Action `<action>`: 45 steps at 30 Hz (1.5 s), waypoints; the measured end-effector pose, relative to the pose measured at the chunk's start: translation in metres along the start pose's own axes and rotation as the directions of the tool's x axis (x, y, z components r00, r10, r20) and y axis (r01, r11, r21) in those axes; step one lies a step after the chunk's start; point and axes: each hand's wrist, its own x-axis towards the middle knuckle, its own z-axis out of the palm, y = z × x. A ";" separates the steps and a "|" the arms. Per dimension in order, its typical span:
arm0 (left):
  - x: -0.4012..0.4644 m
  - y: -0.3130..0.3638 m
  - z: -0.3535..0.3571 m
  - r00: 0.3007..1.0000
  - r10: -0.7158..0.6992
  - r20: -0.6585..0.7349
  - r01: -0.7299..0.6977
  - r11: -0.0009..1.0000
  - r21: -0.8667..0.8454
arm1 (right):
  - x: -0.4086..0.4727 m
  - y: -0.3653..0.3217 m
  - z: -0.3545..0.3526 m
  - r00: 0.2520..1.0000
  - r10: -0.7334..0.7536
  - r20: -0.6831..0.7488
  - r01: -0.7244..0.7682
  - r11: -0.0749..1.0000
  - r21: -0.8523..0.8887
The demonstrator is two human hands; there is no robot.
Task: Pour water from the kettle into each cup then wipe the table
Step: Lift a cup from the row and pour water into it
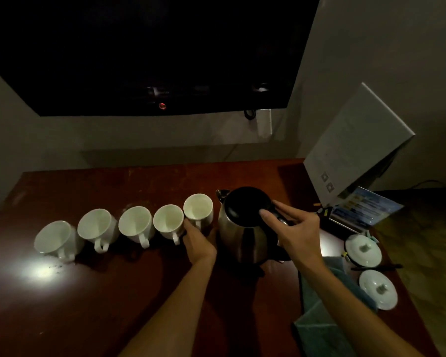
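Steel kettle (243, 235) — right grip (291, 228) clamped on its handle, left grip (197, 238) pinching nearest cup (198, 210) — no legible writing.

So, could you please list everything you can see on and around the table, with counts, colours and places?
white ceramic cups: five, white, in a row across the table's middle
stainless steel kettle with black lid: one, silver and black, right of the cups
white round lids: two, white, near the table's right edge
teal cloth: one, teal, near right corner, under the right forearm
dark red-brown wooden table: one, under everything
white board: one, leaning at the far right
black screen: one, on the wall above
left hand: at the handle of the cup nearest the kettle
right hand: grips the kettle's handle
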 end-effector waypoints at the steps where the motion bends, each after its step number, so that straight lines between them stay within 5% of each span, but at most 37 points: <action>1: 0.001 0.002 0.003 0.998 -0.013 -0.060 0.014 1.000 0.001 | 0.003 0.003 -0.002 1.000 -0.004 0.017 0.004 1.000 0.009; 9: -0.004 0.002 0.004 0.990 -0.063 -0.130 0.051 0.994 -0.095 | 0.016 0.015 -0.014 0.999 0.000 0.038 -0.001 0.999 0.038; 14: 0.000 0.002 0.008 0.978 0.055 -0.199 -0.070 0.995 -0.070 | 0.018 0.024 -0.020 1.000 -0.004 0.029 0.004 1.000 0.008; 33: -0.009 0.005 0.003 0.990 0.036 -0.133 -0.037 0.999 -0.011 | -0.004 0.023 -0.020 0.999 -0.034 -0.003 0.034 0.999 0.001; 45: 0.005 0.001 0.011 0.996 -0.011 -0.089 -0.001 0.991 -0.134 | -0.015 0.034 -0.020 0.999 -0.033 -0.020 0.033 0.999 -0.004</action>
